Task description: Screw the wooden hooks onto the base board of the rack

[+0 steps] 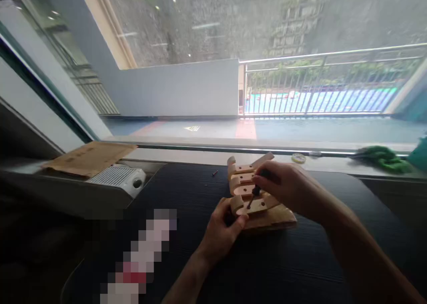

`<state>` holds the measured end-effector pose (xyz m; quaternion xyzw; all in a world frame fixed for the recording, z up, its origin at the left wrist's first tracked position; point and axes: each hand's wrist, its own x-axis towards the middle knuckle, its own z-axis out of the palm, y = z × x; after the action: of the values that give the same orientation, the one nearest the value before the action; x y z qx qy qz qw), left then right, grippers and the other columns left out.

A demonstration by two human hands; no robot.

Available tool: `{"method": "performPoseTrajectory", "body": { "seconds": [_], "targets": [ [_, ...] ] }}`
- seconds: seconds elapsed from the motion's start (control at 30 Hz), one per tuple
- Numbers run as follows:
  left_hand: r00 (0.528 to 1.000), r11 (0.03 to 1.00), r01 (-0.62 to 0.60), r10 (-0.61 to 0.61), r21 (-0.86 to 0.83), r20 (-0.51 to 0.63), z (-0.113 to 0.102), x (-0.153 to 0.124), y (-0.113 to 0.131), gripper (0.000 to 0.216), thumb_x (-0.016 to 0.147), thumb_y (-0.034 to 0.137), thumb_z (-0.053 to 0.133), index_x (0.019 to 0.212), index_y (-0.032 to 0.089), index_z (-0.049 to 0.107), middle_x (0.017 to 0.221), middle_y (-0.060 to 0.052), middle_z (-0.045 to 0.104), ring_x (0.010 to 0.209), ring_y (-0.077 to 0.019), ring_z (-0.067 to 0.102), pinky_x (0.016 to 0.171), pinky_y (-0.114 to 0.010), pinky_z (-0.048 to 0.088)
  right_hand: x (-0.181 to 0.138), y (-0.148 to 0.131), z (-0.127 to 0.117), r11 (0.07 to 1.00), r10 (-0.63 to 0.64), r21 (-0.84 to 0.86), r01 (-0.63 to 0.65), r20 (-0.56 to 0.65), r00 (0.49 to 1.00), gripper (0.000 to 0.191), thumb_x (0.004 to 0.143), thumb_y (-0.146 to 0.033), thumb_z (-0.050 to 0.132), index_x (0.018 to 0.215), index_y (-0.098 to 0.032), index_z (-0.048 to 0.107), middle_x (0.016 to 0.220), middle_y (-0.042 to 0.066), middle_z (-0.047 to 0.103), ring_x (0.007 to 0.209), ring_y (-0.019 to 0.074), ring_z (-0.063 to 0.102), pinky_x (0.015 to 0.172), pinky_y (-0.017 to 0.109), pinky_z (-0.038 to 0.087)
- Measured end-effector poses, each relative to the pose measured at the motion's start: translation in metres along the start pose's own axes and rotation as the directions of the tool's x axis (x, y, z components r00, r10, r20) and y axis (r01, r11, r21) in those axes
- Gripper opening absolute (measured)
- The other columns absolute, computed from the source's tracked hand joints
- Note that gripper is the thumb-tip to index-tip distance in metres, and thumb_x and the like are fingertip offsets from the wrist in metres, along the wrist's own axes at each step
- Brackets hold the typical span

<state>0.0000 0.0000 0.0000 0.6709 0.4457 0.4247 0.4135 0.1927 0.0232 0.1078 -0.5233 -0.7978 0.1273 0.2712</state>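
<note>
My right hand [282,179] is closed round the dark handle of a screwdriver [256,191]. The shaft slants down and left, its tip at a hole or screw in the nearest of several curved wooden pieces [256,206]. These hook-ended pieces stand in a row on a thick wooden board [271,219], which lies on the black table. With fingers and thumb on either side, my left hand [223,228] grips the rounded left end of that nearest wooden piece. Dark holes or screw heads show along the pieces. My right hand partly hides the farther pieces.
A small screw [215,173] lies on the black table [190,197] left of the wood. On the sill behind are a roll of tape [298,158] and a green cloth-like bundle [383,158]. Cardboard [90,156] rests over a white vented unit [118,179] at the left.
</note>
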Motion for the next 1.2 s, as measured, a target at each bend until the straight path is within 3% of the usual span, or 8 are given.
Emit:
{"method": "performPoseTrajectory", "body": {
  "seconds": [0.13, 0.33, 0.47, 0.67, 0.9, 1.0, 1.2],
  "targets": [
    [1.0, 1.0, 0.001, -0.001, 0.003, -0.002, -0.001, 0.001, 0.0, 0.019, 0.082, 0.024, 0.059, 0.1, 0.018, 0.059, 0.096, -0.003, 0.058, 0.092, -0.0182, 0.055, 0.083, -0.028, 0.042, -0.002, -0.008, 0.002, 0.999, 0.007, -0.052, -0.007, 0.013, 1.0, 0.027, 0.091, -0.046, 0.042, 0.083, -0.025, 0.058, 0.062, -0.006, 0.054, 0.055, 0.0103, 0.046, 0.051, 0.025, 0.029],
    [1.0, 1.0, -0.011, 0.011, 0.011, -0.006, -0.001, 0.0, 0.001, 0.02, 0.082, 0.024, 0.061, 0.102, 0.02, 0.061, 0.097, -0.002, 0.059, 0.092, -0.0179, 0.056, 0.084, -0.027, 0.042, -0.007, -0.018, -0.002, 0.991, -0.123, 0.075, 0.114, 0.128, 0.984, 0.012, 0.09, -0.034, 0.05, 0.099, -0.03, 0.056, 0.087, -0.008, 0.062, 0.071, 0.0098, 0.051, 0.061, 0.024, 0.034],
    [1.0, 1.0, -0.01, 0.01, 0.013, -0.009, -0.001, 0.0, 0.001, 0.02, 0.082, 0.024, 0.061, 0.101, 0.02, 0.061, 0.095, -0.003, 0.059, 0.09, -0.018, 0.056, 0.083, -0.027, 0.043, -0.004, -0.014, 0.002, 0.995, -0.087, 0.057, 0.08, 0.127, 0.988, 0.015, 0.09, -0.038, 0.047, 0.086, -0.025, 0.053, 0.076, -0.006, 0.059, 0.064, 0.0108, 0.048, 0.057, 0.025, 0.032],
    [1.0, 1.0, -0.012, 0.012, 0.012, -0.011, -0.001, 0.001, 0.002, 0.02, 0.081, 0.024, 0.061, 0.1, 0.019, 0.061, 0.097, -0.004, 0.06, 0.092, -0.0191, 0.056, 0.084, -0.028, 0.043, 0.003, -0.007, 0.009, 1.0, -0.008, -0.029, 0.009, 0.028, 1.0, 0.024, 0.09, -0.043, 0.045, 0.078, -0.023, 0.046, 0.063, -0.005, 0.054, 0.057, 0.0112, 0.045, 0.052, 0.026, 0.028],
    [1.0, 1.0, -0.018, 0.018, 0.021, -0.014, -0.001, 0.0, 0.001, 0.021, 0.082, 0.024, 0.061, 0.102, 0.02, 0.061, 0.098, -0.003, 0.06, 0.093, -0.0185, 0.057, 0.084, -0.028, 0.043, -0.001, -0.013, 0.008, 0.995, -0.095, 0.013, 0.094, 0.049, 0.994, 0.018, 0.087, -0.036, 0.051, 0.105, -0.032, 0.053, 0.076, -0.007, 0.061, 0.063, 0.0102, 0.052, 0.058, 0.024, 0.033],
    [1.0, 1.0, -0.017, 0.017, 0.027, -0.014, -0.001, -0.001, 0.0, 0.021, 0.082, 0.024, 0.061, 0.103, 0.021, 0.061, 0.097, -0.002, 0.06, 0.093, -0.018, 0.056, 0.084, -0.027, 0.043, -0.002, -0.013, 0.006, 0.991, -0.132, 0.024, 0.13, 0.074, 0.989, 0.012, 0.089, -0.036, 0.05, 0.097, -0.03, 0.056, 0.08, -0.007, 0.062, 0.066, 0.0105, 0.051, 0.058, 0.024, 0.033],
    [1.0, 0.999, -0.009, 0.009, 0.033, -0.01, -0.001, 0.0, 0.001, 0.021, 0.082, 0.024, 0.061, 0.102, 0.02, 0.06, 0.099, -0.003, 0.06, 0.093, -0.0179, 0.056, 0.085, -0.028, 0.042, 0.001, -0.008, 0.007, 0.999, -0.037, -0.008, 0.037, 0.033, 0.999, 0.019, 0.09, -0.041, 0.046, 0.084, -0.024, 0.051, 0.066, -0.006, 0.057, 0.058, 0.0111, 0.048, 0.052, 0.025, 0.03]
  ]
}}
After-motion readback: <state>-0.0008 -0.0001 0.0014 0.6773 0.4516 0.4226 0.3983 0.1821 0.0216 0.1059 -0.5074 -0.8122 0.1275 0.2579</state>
